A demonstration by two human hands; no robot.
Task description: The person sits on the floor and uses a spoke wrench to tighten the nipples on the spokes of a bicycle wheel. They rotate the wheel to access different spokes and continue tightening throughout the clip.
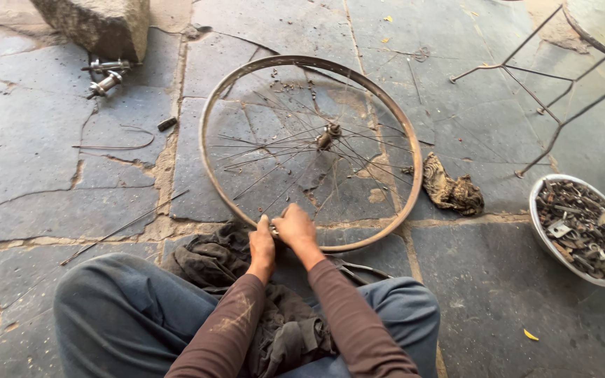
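Here, both hands pinch the wheel rim (313,64) at six o'clock: left hand (262,246) and right hand (295,229) fingers clenched on it; best held steady, turning gently.

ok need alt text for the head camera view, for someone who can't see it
A seated person's left hand and right hand meet at the near edge of a bare bicycle wheel rim lying flat on stone paving. A dark cloth lies over their lap; a metal bowl of scrap parts sits to the right.

Dull, rusty metal wheel rim (227,197); rough stone floor (29,147); grimy cloth rag (452,189)
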